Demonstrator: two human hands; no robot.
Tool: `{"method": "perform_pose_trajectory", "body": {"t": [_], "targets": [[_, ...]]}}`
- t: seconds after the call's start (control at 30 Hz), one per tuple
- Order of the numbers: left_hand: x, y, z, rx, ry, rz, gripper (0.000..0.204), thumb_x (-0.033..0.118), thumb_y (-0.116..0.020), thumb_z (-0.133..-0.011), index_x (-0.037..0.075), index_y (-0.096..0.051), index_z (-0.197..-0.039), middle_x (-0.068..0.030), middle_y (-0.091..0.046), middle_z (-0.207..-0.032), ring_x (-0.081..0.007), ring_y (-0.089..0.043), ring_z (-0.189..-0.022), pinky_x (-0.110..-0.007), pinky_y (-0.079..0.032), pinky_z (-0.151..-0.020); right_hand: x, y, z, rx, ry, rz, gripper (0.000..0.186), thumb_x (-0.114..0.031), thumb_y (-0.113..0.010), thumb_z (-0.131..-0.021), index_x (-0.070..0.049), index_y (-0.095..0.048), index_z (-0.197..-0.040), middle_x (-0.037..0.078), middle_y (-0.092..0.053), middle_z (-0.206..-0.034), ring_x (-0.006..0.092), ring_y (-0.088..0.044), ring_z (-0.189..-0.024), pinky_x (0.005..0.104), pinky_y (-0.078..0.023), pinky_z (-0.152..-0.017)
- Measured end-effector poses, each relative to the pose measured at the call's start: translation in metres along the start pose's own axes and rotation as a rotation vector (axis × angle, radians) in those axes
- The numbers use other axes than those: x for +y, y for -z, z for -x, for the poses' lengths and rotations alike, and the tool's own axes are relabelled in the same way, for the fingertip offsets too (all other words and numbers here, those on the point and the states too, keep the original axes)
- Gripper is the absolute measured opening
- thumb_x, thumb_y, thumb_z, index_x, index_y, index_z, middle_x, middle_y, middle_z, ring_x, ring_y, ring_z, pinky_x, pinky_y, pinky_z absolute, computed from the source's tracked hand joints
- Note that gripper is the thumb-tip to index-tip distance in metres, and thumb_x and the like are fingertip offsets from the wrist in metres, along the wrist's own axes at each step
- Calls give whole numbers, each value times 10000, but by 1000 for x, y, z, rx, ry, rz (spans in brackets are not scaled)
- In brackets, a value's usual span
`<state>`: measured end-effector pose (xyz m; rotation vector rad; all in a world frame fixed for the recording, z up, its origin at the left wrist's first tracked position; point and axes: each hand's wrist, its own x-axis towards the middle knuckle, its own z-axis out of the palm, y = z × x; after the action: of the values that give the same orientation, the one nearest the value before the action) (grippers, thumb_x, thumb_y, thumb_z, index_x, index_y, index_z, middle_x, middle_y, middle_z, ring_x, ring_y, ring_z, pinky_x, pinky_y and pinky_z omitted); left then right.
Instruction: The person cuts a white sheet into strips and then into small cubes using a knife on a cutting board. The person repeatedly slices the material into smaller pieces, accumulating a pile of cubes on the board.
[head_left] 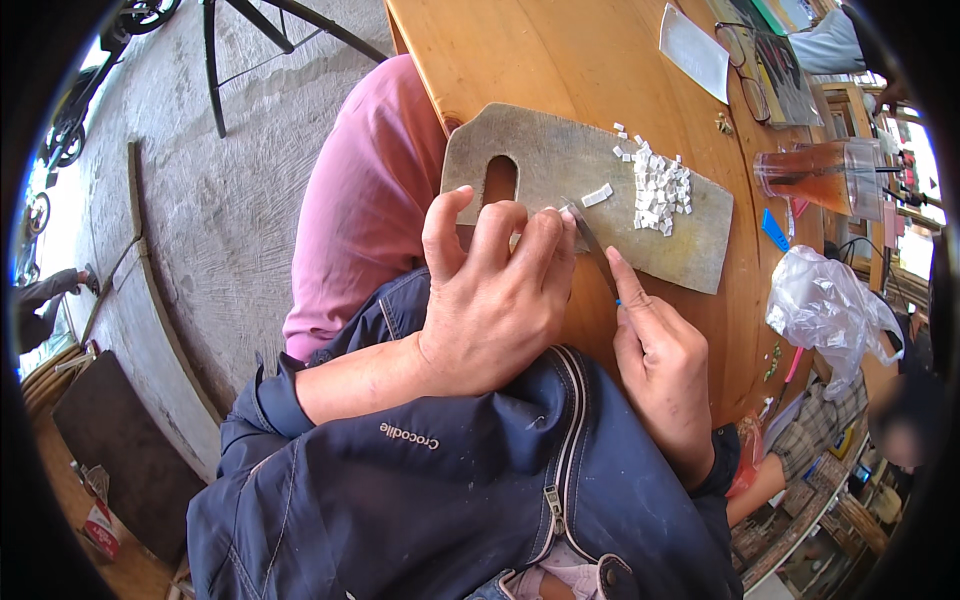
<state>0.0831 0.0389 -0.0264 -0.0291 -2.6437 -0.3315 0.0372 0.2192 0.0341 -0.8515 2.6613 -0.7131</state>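
Note:
A worn greyish board (690, 258) with an oblong slot lies on the wooden table in front of me. My left hand (500, 285) rests over its near edge, fingers bent and fingertips pressing a white piece that they mostly hide. Closed around a small knife, my right hand (660, 350) is to the right. The thin knife blade (597, 250) points away from me, its tip beside my left fingertips; a bit of blue shows near my grip. A short white strip (597, 195) lies just beyond the tip. Farther right on the board sits a pile of small white cut pieces (660, 190).
On the wooden table (560, 60) are a white paper (694, 52), eyeglasses (752, 85), a clear cup of reddish-brown drink (815, 178), a blue-handled tool (774, 230) and a crumpled plastic bag (825, 300). Another person's checked sleeve (825, 430) shows at the right.

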Motion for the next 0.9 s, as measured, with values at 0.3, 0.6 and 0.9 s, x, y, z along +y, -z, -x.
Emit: {"method": "perform_pose_trajectory", "body": {"t": [0.3, 0.6, 0.9], "targets": [[-2, 3, 3, -6, 26, 60, 371, 175, -789, -780, 99, -738, -1139, 50, -629, -1184, -200, -564, -1055, -502, -348, -1057, -3, -6, 0, 29, -17, 53, 649, 125, -587, -891, -124, -569, -1490, 163, -526, -755, 231, -508, -611, 343, -509, -653], [-6, 3, 6, 7, 12, 61, 421, 161, -804, -744, 105, -736, -1156, 49, -629, -1178, -190, -564, -1046, -503, -354, -1044, 5, -1, -1, 2, 26, -85, 710, 108, -614, -849, -123, -541, -1516, 147, -548, -752, 281, -595, -643, 404, -525, -657], [-6, 1, 5, 38, 1, 58, 389, 158, -800, -740, 108, -745, -1122, 54, -647, -1146, -183, -568, -1028, -497, -367, -1038, 3, -4, 0, -17, 31, -7, 704, 115, -618, -849, -124, -549, -1508, 144, -514, -740, 253, -544, -618, 379, -507, -646]]}}
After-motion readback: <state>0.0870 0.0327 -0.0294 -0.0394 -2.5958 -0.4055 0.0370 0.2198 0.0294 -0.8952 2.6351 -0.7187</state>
